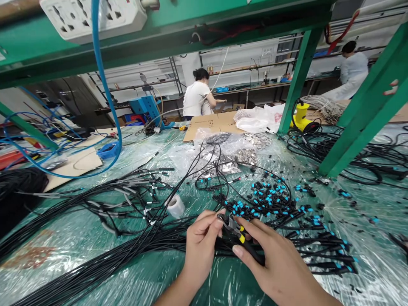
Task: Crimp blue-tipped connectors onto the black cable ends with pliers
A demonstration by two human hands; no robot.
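Observation:
My right hand (277, 259) is closed around the handles of a pair of pliers (235, 229), dark-jawed with yellow and black grips. The plier jaws point up and left, toward the fingertips of my left hand (204, 242). Thumb and forefinger of that left hand pinch a small dark piece at the jaws; its kind is too small and covered to make out. Beneath both hands runs a thick bundle of black cables (134, 246). Just beyond them lies a heap of small black connectors with blue parts (267, 195).
A white roll (175, 206) stands left of my hands. Clear bags of metal parts (245, 157) lie farther back. Green posts (299, 80) rise from the plastic-covered table, and a blue hose (106, 85) hangs at left. Two people (196, 97) sit across the room.

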